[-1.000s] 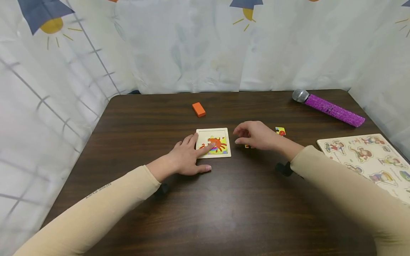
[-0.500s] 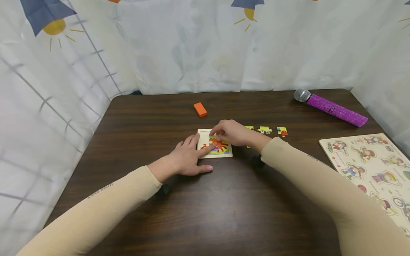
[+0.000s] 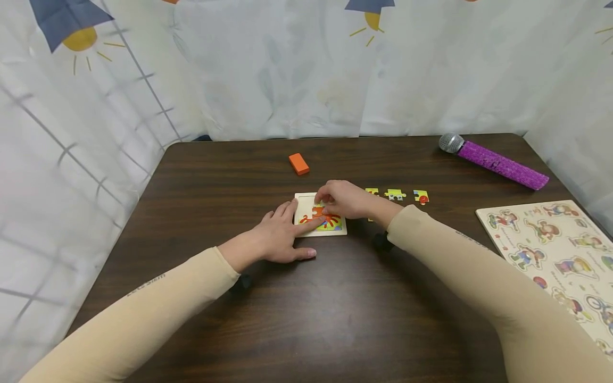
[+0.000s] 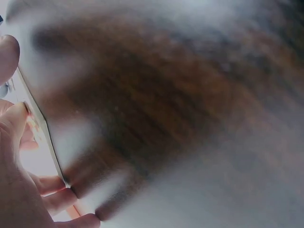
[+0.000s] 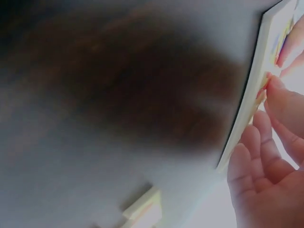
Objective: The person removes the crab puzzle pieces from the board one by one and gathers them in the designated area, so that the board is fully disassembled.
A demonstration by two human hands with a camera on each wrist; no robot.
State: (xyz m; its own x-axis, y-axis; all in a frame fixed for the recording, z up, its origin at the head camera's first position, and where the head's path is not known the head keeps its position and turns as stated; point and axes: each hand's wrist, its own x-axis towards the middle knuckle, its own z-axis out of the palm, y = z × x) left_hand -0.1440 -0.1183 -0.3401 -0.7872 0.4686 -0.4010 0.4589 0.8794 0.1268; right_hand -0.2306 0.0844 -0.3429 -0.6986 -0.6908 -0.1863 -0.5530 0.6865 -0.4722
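Observation:
A small cream puzzle board (image 3: 304, 203) lies on the table, with crab-picture pieces (image 3: 331, 223) fitted in its lower part. Spread over its left side, my left hand (image 3: 278, 234) presses the pieces with the index finger, while other fingertips sit at the board's edge in the left wrist view. Over the board's upper part, my right hand (image 3: 351, 199) pinches a puzzle piece between thumb and index finger, mostly hidden by those fingers. The right wrist view shows the thumb close against the board (image 5: 247, 102), with the remaining fingers loosely bent beside it.
Several loose yellow puzzle pieces (image 3: 395, 194) lie right of the board, one partly behind the right wrist. An orange block (image 3: 299, 164) is behind the board. A purple microphone (image 3: 500, 164) and a large picture-puzzle board (image 3: 546, 250) occupy the right side. A patterned curtain (image 3: 287, 69) surrounds the table.
My right hand has moved left from the loose pieces to the puzzle board, uncovering some of those pieces. Its fingers have shifted only slightly since half a second ago. My left hand has stayed put.

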